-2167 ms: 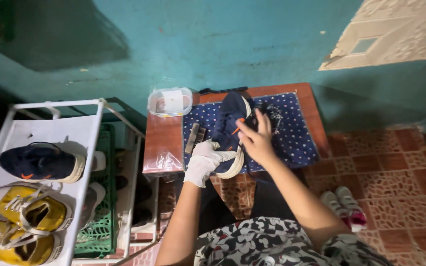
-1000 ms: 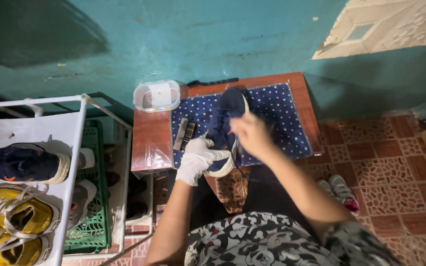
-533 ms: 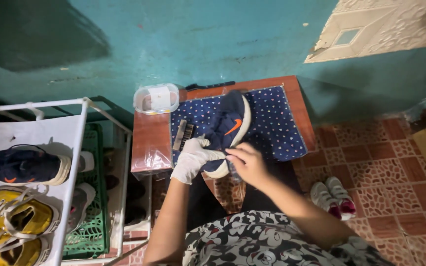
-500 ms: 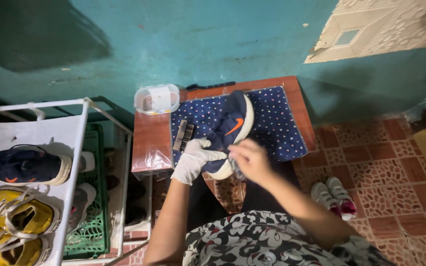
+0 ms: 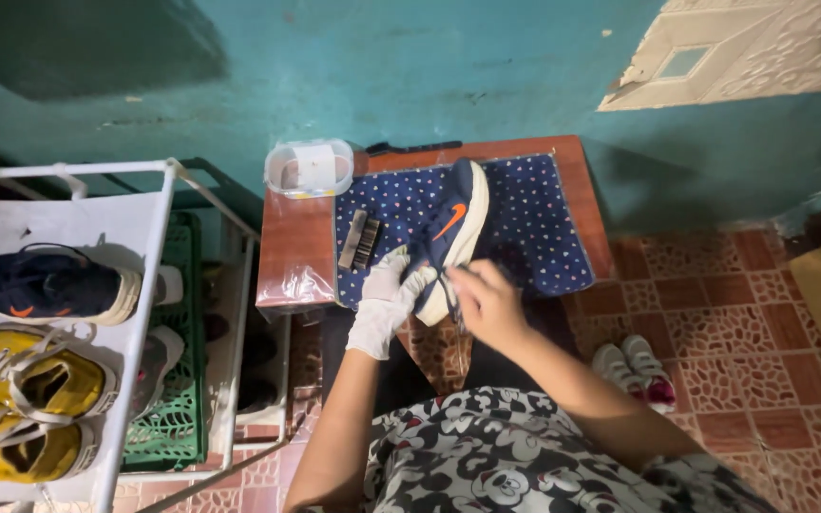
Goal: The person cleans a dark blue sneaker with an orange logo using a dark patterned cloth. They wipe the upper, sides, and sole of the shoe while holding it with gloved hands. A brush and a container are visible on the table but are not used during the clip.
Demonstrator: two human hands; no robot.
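Gloved left hand [image 5: 382, 304] wrapped around the navy sneaker [image 5: 450, 233], bare right hand [image 5: 488, 304] pinched closed on its laces.

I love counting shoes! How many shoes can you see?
7: a navy shoe on the small table, held by both hands; a navy one and two yellow ones on the rack; one partly hidden behind the rack; a pale pair on the floor. More may be hidden.

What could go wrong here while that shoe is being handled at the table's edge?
The shoe hangs partly over the table edge, held by the gloved left hand and bare right hand; a slip might drop it. The brush lies close by and could get knocked off. The cloth might slide if tugged.
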